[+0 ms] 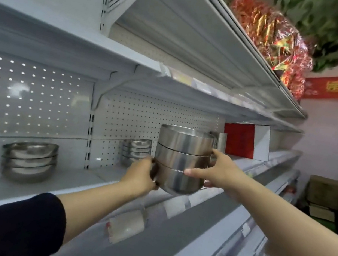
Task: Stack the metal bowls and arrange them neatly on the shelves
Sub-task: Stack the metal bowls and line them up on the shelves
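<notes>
A stack of three deep metal bowls [181,159] hangs just above the front edge of the white shelf [77,181]. My left hand [141,176] grips the stack's lower left side. My right hand [221,173] clasps its right side, thumb across the front. Further back on the same shelf stand a stack of shallow metal bowls [29,159] at the left and another stack of metal bowls [136,150] against the pegboard, partly hidden behind the held stack.
A red and white box [246,140] and a small metal container [221,141] stand on the shelf to the right. Shelves run overhead, the top one carrying red and gold decorations [276,38]. Lower shelves with price tags jut out below my arms.
</notes>
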